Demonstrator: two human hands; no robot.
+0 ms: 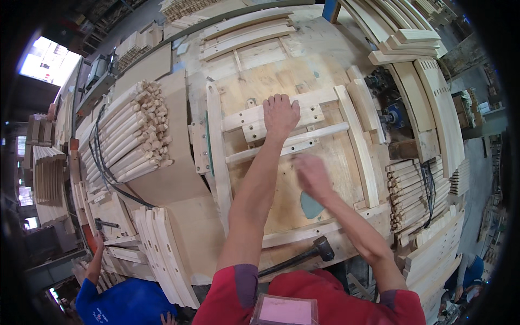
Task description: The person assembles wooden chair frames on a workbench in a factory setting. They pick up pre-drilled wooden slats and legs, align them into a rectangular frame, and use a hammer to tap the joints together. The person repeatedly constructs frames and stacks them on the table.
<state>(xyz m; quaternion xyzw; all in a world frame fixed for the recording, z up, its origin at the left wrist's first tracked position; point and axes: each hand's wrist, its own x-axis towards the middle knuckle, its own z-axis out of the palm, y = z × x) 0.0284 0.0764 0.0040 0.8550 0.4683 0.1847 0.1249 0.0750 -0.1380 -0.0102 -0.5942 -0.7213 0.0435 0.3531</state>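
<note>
On the plywood work surface lies a wooden frame with a left upright (215,130) and a right upright (358,149). A flat crosspiece (322,98) and a thinner rail (330,130) lie between them. My left hand (281,115) presses on the flat crosspiece, its fingers curled over the far edge. Pale blocks with dark holes (255,131) lie around that spot. My right hand (312,172) hovers near the thinner rail, smeared by motion; whether it holds anything cannot be told. A black-headed mallet (323,249) lies at the near edge, in front of my body.
Bundled wooden sticks (130,135) lie at left, more sticks (411,189) at right. Slotted boards (162,249) stand near left. Curved slats (246,32) lie at the far side, others (406,43) are stacked far right. A co-worker in blue (124,300) is at lower left.
</note>
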